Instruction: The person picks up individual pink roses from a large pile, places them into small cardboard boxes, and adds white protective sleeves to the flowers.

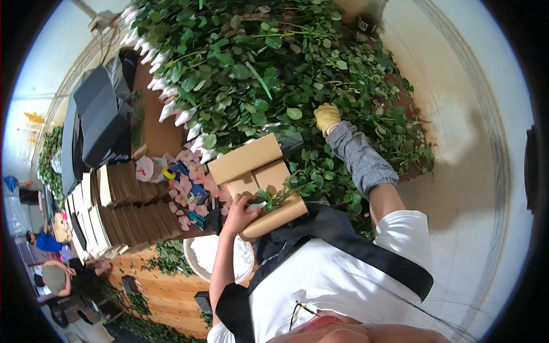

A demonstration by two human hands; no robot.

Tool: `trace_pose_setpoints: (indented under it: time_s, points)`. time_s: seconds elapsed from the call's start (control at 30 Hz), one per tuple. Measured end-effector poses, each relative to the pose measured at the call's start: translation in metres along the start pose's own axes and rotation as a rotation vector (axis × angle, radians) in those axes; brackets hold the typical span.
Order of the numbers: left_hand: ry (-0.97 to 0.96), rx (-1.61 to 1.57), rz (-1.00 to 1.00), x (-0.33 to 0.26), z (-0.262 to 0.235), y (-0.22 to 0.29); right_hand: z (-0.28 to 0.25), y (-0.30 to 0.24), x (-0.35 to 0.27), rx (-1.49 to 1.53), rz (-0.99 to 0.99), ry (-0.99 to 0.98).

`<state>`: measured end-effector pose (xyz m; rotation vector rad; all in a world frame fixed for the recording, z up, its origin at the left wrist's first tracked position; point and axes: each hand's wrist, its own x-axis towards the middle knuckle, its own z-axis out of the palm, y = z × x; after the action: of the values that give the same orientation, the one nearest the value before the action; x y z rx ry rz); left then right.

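My bare left hand is closed at the lower end of a corrugated cardboard piece, its fingers around a rose stem with green leaves and a white-covered head. Under it lie a folded brown cardboard sheet and a rolled cardboard edge against my apron. My right hand, in a yellow glove and a striped sleeve, is closed like a fist over the big pile of leafy rose stems. What its fingers hold, if anything, is hidden among the leaves. White-covered rose heads line the pile's left side.
Stacks of folded cardboard and dark grey boxes stand to the left. Pink petals and small tools lie between. A white-lined round bin stands on the leaf-strewn floor. Another person is at far left.
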<state>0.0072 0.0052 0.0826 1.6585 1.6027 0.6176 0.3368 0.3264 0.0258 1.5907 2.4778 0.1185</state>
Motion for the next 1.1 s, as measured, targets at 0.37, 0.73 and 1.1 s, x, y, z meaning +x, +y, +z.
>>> trace_pose_setpoints:
  time_s: [0.37, 0.73, 1.1]
  points:
    - [0.041, -0.06, -0.133, 0.005, 0.003, -0.004, -0.108, 0.043, 0.004, 0.121, 0.229, 0.764]
    - [0.061, 0.114, -0.064, -0.014, -0.004, 0.005, -0.11, -0.077, -0.048, 0.472, -0.279, 0.554]
    - [0.044, 0.049, -0.092, -0.006, 0.0, -0.017, -0.017, -0.094, -0.016, 0.456, -0.172, -0.013]
